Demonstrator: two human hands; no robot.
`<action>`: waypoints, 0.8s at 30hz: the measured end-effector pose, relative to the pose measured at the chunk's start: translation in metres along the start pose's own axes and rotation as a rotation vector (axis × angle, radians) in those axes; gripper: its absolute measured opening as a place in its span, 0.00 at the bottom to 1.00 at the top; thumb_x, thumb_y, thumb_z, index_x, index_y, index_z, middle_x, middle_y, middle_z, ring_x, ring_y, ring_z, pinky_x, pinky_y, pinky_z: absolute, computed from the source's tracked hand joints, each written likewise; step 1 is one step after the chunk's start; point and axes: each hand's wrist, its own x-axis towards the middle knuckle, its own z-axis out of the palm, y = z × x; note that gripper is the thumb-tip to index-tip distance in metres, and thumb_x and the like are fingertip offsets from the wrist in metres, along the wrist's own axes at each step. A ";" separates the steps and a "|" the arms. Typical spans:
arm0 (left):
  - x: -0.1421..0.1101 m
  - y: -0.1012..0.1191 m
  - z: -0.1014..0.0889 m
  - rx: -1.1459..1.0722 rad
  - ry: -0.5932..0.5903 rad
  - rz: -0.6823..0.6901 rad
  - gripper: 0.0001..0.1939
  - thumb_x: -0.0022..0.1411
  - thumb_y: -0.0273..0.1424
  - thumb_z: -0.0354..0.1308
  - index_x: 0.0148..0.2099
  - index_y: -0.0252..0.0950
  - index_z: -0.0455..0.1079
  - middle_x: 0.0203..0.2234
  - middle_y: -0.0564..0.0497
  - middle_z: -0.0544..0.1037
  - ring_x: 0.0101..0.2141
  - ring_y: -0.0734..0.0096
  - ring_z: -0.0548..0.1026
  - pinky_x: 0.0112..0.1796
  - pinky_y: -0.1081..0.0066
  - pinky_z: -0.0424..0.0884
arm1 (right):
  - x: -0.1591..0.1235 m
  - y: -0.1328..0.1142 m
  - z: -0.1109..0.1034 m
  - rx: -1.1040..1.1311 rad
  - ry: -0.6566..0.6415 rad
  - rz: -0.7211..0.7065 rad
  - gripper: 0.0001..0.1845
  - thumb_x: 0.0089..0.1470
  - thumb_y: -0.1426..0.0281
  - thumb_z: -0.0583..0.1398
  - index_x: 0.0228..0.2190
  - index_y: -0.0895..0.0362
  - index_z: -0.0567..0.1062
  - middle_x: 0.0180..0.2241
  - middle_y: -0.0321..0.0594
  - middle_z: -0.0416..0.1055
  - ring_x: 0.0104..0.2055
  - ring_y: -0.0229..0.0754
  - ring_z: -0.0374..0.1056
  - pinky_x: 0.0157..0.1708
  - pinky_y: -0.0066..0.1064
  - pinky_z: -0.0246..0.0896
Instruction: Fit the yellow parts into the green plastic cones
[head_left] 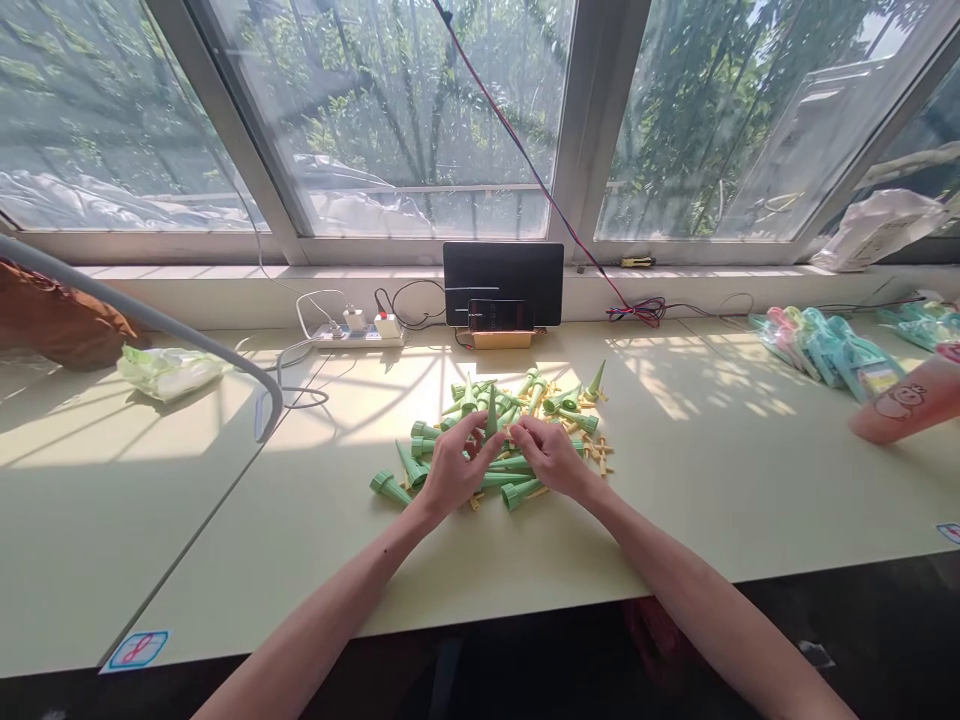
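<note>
My left hand (456, 462) is closed around a green cone-shaped spike (491, 412), which points upward between thumb and fingers. Just right of it, my right hand (551, 452) has thumb and fingertips pinched together close to the spike. Whatever sits in that pinch is too small or hidden to make out. Both hands are over a loose pile of green cones with ribbed caps, one of them a capped cone (390, 487) at the pile's left edge. Small yellow plastic stems (602, 455) lie scattered among and beside the cones.
Behind the pile, a phone (496, 315) leans before a black tablet (503, 275). A power strip (360, 338) with plugs stands to the left, near a grey curved bar (187, 325). Teal packages (847, 350) and a pink tumbler-like object (911, 400) are at right.
</note>
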 end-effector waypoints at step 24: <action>-0.002 -0.007 -0.001 0.236 -0.033 0.320 0.09 0.67 0.33 0.54 0.47 0.37 0.69 0.38 0.48 0.75 0.27 0.76 0.70 0.28 0.74 0.68 | -0.001 -0.010 -0.006 0.024 0.256 -0.068 0.12 0.61 0.63 0.57 0.28 0.56 0.70 0.22 0.33 0.64 0.23 0.34 0.59 0.24 0.27 0.57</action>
